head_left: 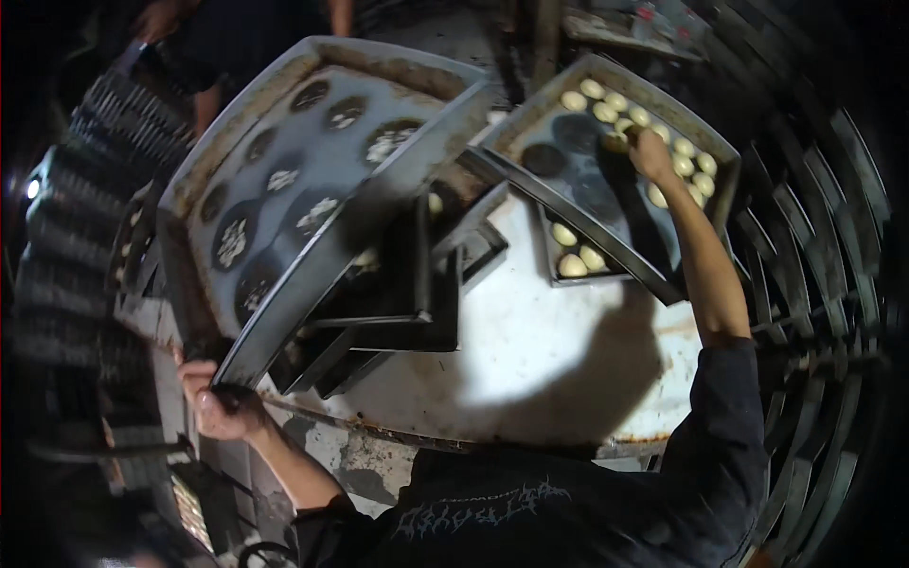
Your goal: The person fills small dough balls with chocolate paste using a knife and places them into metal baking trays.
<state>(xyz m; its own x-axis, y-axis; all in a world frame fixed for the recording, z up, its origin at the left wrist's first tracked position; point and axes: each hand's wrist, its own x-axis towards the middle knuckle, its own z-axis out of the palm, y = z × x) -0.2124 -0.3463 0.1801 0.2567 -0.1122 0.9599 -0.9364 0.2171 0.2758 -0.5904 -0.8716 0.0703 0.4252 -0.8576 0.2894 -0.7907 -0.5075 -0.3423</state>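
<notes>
My left hand [222, 407] is closed on the near corner of a large metal tray [327, 251], which sits tilted on a stack of trays. Dark round oily patches cover its bottom, several with little heaps of pale flakes [232, 243]. My right hand [650, 156] reaches into a second metal tray [587, 232] at the right, its fingers closed round a pale yellow dough ball [615, 142] that they partly hide. Several more dough balls [683, 147] lie along that tray's far and right sides. Dark round patches [543, 160] mark the rest of its bottom.
Beneath lie more stacked trays [388, 331], and dough balls [570, 266] show in a lower one at the right. They stand on a white worktable [511, 369]. Racks of dark trays [805, 256] rise at the right. Another person's hand [156, 21] shows at the far left.
</notes>
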